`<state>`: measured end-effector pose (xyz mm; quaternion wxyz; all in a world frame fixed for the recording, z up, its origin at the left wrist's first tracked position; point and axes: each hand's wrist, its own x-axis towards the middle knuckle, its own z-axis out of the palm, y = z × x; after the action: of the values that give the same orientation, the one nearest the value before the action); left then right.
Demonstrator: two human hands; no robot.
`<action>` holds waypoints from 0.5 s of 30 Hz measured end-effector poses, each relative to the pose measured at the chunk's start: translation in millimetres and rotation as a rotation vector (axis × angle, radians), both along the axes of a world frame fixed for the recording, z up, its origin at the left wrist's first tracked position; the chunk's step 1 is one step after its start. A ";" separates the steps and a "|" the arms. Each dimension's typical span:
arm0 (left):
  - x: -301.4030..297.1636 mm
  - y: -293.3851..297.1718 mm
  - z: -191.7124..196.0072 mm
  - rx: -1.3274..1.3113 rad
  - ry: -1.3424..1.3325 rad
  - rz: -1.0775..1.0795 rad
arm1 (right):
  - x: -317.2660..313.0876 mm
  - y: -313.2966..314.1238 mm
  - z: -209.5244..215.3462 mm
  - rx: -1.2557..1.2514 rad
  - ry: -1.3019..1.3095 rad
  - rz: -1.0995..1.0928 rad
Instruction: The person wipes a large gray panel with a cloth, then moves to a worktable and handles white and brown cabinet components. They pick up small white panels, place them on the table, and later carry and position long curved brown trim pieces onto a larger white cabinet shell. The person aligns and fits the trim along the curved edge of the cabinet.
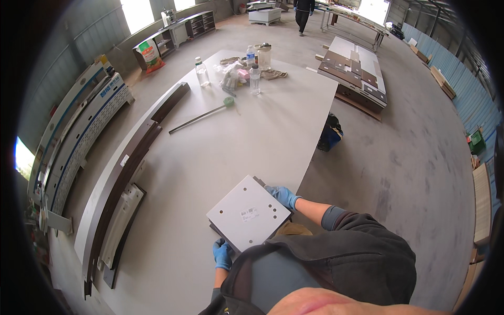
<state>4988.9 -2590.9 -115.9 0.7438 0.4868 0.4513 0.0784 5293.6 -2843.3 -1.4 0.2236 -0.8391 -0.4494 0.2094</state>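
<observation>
A stack of square boards point(248, 212) is held against my front at the near edge of the table. The top board is white, with several round holes and a small paper label; darker board edges show beneath it. My left hand point(222, 254), in a blue glove, grips the stack at its near left edge. At the right corner my right hand point(283, 197), also blue-gloved, closes on the edge. The fingertips of both hands are partly hidden by the boards.
Long dark and white panels point(121, 168) lie along the table's left side. A rod with a green end point(202, 116) lies mid-table. Bottles point(254, 80) and plastic bags point(231, 76) stand farther back. Panels are stacked point(352, 73) on the floor at right; a person point(303, 13) is far off.
</observation>
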 end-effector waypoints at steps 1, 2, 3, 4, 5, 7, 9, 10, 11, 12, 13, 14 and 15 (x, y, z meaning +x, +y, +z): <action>0.2 0.0 -0.6 0.001 0.007 0.003 | -0.2 -0.6 1.7 -0.017 0.036 -0.001; -0.3 0.2 -1.5 -0.001 -0.013 -0.004 | -1.2 -1.0 3.1 -0.005 0.013 0.041; -0.1 -0.2 -2.5 0.004 -0.026 -0.002 | -1.2 -0.8 4.3 -0.024 0.075 -0.005; -0.5 -0.4 -3.4 0.016 -0.024 0.008 | -1.7 -0.7 5.4 -0.011 0.076 -0.010; -0.5 -0.7 -4.0 0.018 -0.028 0.006 | -1.7 -0.2 6.6 0.003 0.078 -0.014; -1.0 -1.3 -4.6 0.033 -0.005 0.015 | -2.1 0.5 9.3 -0.020 0.053 -0.026; -1.3 -1.3 -3.7 0.006 -0.011 0.006 | -3.3 0.7 13.8 -0.006 0.066 -0.037; -1.4 -1.1 -2.7 -0.020 -0.009 0.016 | -4.1 0.4 16.7 0.018 0.090 -0.042; -1.5 -0.7 -1.5 -0.002 -0.015 -0.013 | -5.3 0.1 20.0 0.028 0.142 -0.074; -1.4 -0.3 -0.1 0.003 -0.018 -0.027 | -6.2 -0.4 23.5 0.039 0.194 -0.106; -1.2 0.1 1.3 0.009 -0.021 -0.041 | -7.3 -0.7 27.0 0.036 0.274 -0.165; -1.1 0.5 2.5 -0.003 -0.016 -0.039 | -7.9 -1.0 30.4 0.044 0.346 -0.182; -0.6 0.5 3.5 -0.016 -0.011 -0.036 | -8.6 -0.9 33.1 0.019 0.321 -0.193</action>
<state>4988.3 -2590.4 -112.4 0.7513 0.4888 0.4388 0.0641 5285.1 -2844.3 31.7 0.3195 -0.8321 -0.3274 0.3137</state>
